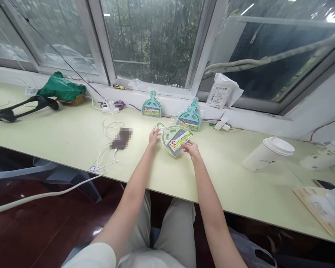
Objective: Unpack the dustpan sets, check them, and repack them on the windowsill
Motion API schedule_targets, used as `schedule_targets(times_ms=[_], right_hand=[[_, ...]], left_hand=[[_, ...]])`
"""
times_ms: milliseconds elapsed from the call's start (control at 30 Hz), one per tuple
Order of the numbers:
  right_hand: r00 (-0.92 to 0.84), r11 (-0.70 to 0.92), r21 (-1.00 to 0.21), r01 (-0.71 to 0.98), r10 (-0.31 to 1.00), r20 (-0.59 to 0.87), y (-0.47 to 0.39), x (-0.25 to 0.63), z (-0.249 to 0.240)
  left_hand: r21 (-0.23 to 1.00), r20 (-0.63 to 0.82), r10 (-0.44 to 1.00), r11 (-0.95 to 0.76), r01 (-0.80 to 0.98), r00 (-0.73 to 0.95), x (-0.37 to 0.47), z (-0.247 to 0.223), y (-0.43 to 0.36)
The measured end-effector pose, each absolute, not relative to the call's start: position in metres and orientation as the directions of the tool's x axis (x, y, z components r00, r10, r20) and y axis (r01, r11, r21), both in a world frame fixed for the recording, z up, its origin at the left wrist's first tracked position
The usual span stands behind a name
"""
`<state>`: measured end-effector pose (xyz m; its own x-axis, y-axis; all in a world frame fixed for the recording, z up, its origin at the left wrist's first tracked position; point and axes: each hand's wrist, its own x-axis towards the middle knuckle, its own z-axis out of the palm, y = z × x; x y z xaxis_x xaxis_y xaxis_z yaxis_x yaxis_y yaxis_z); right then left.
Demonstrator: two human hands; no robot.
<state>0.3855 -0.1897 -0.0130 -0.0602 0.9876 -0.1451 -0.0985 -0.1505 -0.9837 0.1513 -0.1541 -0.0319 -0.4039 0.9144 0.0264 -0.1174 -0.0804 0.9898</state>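
A green dustpan and brush set (176,138) in clear wrapping, with a yellow-green label across it, is held tilted above the table. My left hand (154,136) is closed at its handle end. On the opposite side, my right hand (191,149) pinches the lower right edge near the label. Behind it, a stack of teal dustpan sets (190,116) in clear wrapping leans by the wall. A single teal dustpan set (152,106) stands further left, propped against the wall.
Left of my hands lie a blurred dark object (121,139) and white cables (103,149). A power strip (110,109), green bag (60,87) and black headset frame (25,108) sit further left. Paper cups (268,153) and a paper bag (321,208) are on the right.
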Motion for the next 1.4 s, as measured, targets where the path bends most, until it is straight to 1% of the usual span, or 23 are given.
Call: schedule_targets(times_ms=[67, 100, 133, 167, 267, 300, 367, 433, 533, 567, 600, 667, 733, 800, 867, 900, 967, 1000, 1067, 1133, 1200, 1300, 1400], right_hand=[[-0.084, -0.159, -0.986, -0.043, 0.984, -0.155, -0.188, 0.391, -0.014], [-0.116, -0.165, -0.986, -0.005, 0.980, -0.163, -0.188, 0.394, -0.014], [-0.157, -0.167, -0.985, 0.032, 0.973, -0.170, -0.188, 0.398, -0.014], [-0.199, -0.165, -0.984, 0.064, 0.964, -0.174, -0.187, 0.402, -0.014], [-0.292, -0.146, -0.983, 0.111, 0.941, -0.173, -0.189, 0.413, -0.013], [-0.307, -0.140, -0.983, 0.118, 0.936, -0.170, -0.189, 0.416, -0.012], [-0.325, -0.133, -0.982, 0.130, 0.930, -0.169, -0.190, 0.420, -0.011], [-0.338, -0.129, -0.983, 0.133, 0.926, -0.167, -0.191, 0.422, -0.012], [-0.333, -0.147, -0.983, 0.111, 0.926, -0.176, -0.188, 0.429, -0.016], [-0.309, -0.161, -0.983, 0.088, 0.934, -0.180, -0.186, 0.432, -0.019], [-0.270, -0.177, -0.983, 0.053, 0.945, -0.185, -0.184, 0.435, -0.021], [-0.143, -0.202, -0.978, -0.051, 0.971, -0.193, -0.179, 0.443, -0.027], [0.007, -0.200, -0.965, -0.172, 0.979, -0.204, -0.175, 0.450, -0.034], [0.117, -0.177, -0.947, -0.267, 0.970, -0.214, -0.173, 0.454, -0.039], [0.174, -0.153, -0.933, -0.325, 0.960, -0.217, -0.171, 0.455, -0.042], [0.191, -0.143, -0.927, -0.346, 0.957, -0.219, -0.170, 0.455, -0.043], [0.208, -0.130, -0.917, -0.376, 0.953, -0.221, -0.169, 0.453, -0.045], [0.212, -0.124, -0.914, -0.386, 0.953, -0.218, -0.168, 0.452, -0.045], [0.212, -0.115, -0.913, -0.391, 0.954, -0.211, -0.167, 0.451, -0.046], [0.211, -0.111, -0.915, -0.387, 0.956, -0.205, -0.167, 0.450, -0.046], [0.211, -0.114, -0.917, -0.383, 0.955, -0.207, -0.167, 0.450, -0.047], [0.211, -0.112, -0.925, -0.364, 0.957, -0.199, -0.167, 0.449, -0.048], [0.200, -0.100, -0.945, -0.311, 0.965, -0.168, -0.168, 0.449, -0.049]], left_hand=[[0.977, 0.180, 0.847, -0.213, -0.008, -0.500, 0.146, -0.030, -0.156], [0.965, 0.248, 0.822, -0.254, 0.058, -0.512, 0.143, -0.028, -0.158], [0.956, 0.293, 0.826, -0.266, 0.124, -0.482, 0.140, -0.025, -0.161], [0.950, 0.307, 0.859, -0.253, 0.181, -0.411, 0.137, -0.022, -0.163], [0.924, 0.207, 0.973, -0.160, 0.348, -0.103, 0.131, -0.017, -0.168], [0.901, 0.185, 0.982, -0.151, 0.407, -0.045, 0.131, -0.016, -0.169], [0.862, 0.195, 0.981, -0.166, 0.480, -0.010, 0.133, -0.018, -0.169], [0.868, 0.192, 0.981, -0.182, 0.461, 0.026, 0.135, -0.021, -0.169], [0.938, 0.124, 0.988, -0.146, 0.316, 0.087, 0.136, -0.027, -0.168], [0.955, 0.115, 0.992, -0.124, 0.268, 0.049, 0.136, -0.029, -0.167], [0.967, 0.114, 0.993, -0.104, 0.232, -0.033, 0.134, -0.030, -0.166], [0.970, 0.115, 0.948, -0.043, 0.238, -0.297, 0.128, -0.032, -0.165], [0.942, 0.148, 0.814, 0.056, 0.330, -0.562, 0.122, -0.035, -0.163], [0.906, 0.201, 0.691, 0.138, 0.399, -0.695, 0.118, -0.037, -0.159], [0.932, 0.161, 0.695, 0.125, 0.339, -0.700, 0.117, -0.038, -0.155], [0.965, 0.097, 0.731, 0.096, 0.242, -0.676, 0.117, -0.038, -0.153], [0.998, -0.047, 0.791, 0.016, -0.057, -0.610, 0.115, -0.037, -0.148], [0.974, -0.091, 0.810, -0.049, -0.221, -0.579, 0.113, -0.036, -0.147], [0.850, -0.116, 0.826, -0.205, -0.486, -0.552, 0.107, -0.033, -0.147], [0.717, -0.125, 0.827, -0.306, -0.626, -0.548, 0.101, -0.030, -0.149], [0.685, -0.174, 0.836, -0.276, -0.674, -0.520, 0.096, -0.030, -0.151], [0.776, -0.237, 0.874, -0.093, -0.624, -0.424, 0.095, -0.033, -0.153], [0.876, -0.208, 0.905, 0.004, -0.481, -0.371, 0.097, -0.037, -0.152]])
